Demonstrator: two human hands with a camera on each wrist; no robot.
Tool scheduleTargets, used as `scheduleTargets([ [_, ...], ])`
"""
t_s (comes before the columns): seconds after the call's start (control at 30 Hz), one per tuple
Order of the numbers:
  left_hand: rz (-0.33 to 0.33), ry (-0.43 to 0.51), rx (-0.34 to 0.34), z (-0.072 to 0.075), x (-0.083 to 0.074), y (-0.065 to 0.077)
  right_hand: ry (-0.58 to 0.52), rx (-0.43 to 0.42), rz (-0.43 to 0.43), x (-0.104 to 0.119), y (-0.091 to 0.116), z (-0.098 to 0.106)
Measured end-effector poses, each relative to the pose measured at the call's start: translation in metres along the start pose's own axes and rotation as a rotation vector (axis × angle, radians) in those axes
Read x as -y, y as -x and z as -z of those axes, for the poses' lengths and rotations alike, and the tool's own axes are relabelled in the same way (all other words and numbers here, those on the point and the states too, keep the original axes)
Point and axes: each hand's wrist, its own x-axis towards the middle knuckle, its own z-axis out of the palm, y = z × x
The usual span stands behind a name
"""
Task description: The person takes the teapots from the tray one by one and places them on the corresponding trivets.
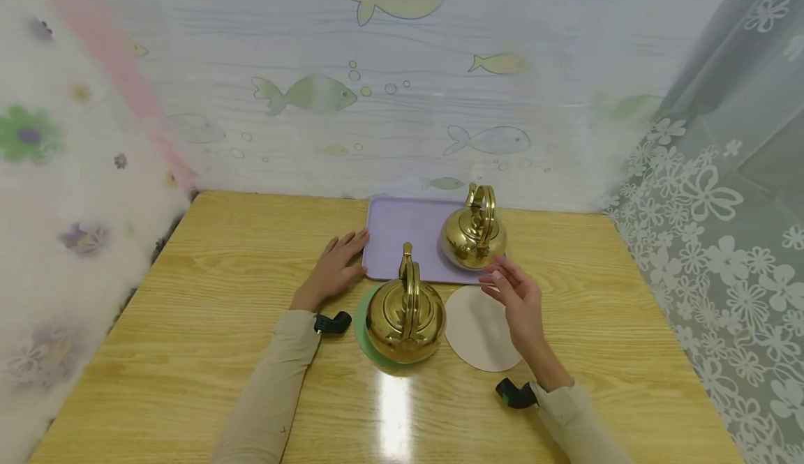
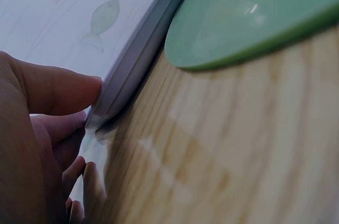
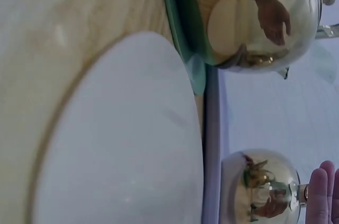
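A brass kettle [image 1: 391, 317] with an upright handle stands on a round green mat [image 1: 361, 328] near the middle of the table. Behind it, a second brass kettle [image 1: 460, 246] sits on the right part of a lilac tray [image 1: 400, 230]. My left hand [image 1: 331, 270] touches the tray's left edge, fingers extended; the left wrist view shows the thumb [image 2: 66, 92] against the rim. Just in front of the rear kettle is my right hand [image 1: 520, 305], its fingers loosely bent and holding nothing. Whether its fingertips touch that kettle I cannot tell.
A round off-white mat [image 1: 480, 335] lies right of the front kettle, partly under my right hand in the head view. The wooden table [image 1: 251, 241] ends at a fish-print curtain [image 1: 402, 129] at the back. Floral curtains hang on both sides.
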Motion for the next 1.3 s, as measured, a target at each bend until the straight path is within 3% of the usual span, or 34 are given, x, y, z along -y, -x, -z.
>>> scheduleTargets([
  [0.8, 0.012, 0.000, 0.004, -0.001, -0.001, 0.002, -0.080, -0.145, -0.016, 0.004, -0.056, -0.004],
  [1.3, -0.001, 0.007, -0.015, -0.001, -0.001, -0.001, -0.078, -0.098, -0.041, 0.010, -0.071, -0.004],
])
